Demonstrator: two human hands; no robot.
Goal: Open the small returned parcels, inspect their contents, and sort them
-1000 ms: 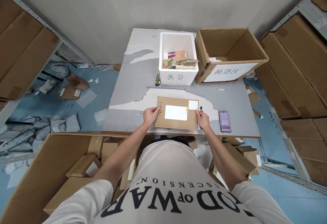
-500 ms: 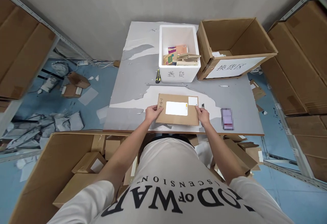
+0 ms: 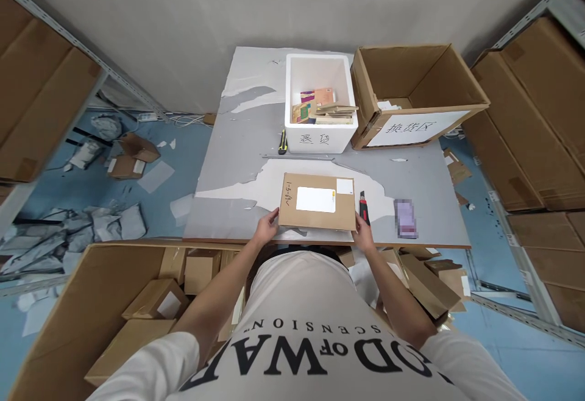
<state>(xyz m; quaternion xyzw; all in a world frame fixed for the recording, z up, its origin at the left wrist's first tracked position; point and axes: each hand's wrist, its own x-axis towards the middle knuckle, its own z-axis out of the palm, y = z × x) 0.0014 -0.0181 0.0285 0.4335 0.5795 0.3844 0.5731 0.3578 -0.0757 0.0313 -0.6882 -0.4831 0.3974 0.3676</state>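
Observation:
A flat brown cardboard box (image 3: 292, 219) with white labels and handwriting on its left end lies in front of me at the near side of the table. My left hand (image 3: 267, 228) grips its near left corner, the fingertips partly hidden by the edge. At the near right corner, my right hand (image 3: 363, 234) has its fingers closed on the box, some of them tucked underneath. Just beyond that hand rests a red and black utility knife (image 3: 363, 209) on the table.
A white foam box (image 3: 320, 141) holding several books stands behind, beside a large open carton (image 3: 425, 130). A yellow and black cutter (image 3: 283, 142) lies by the foam box. To the right is a blurred purple item (image 3: 405, 218). Cartons (image 3: 201, 271) fill the space below the table.
Both hands have slid from the box's sides to its near corners. The red knife, mostly hidden before, now shows fully beside the box. My view has tilted slightly.

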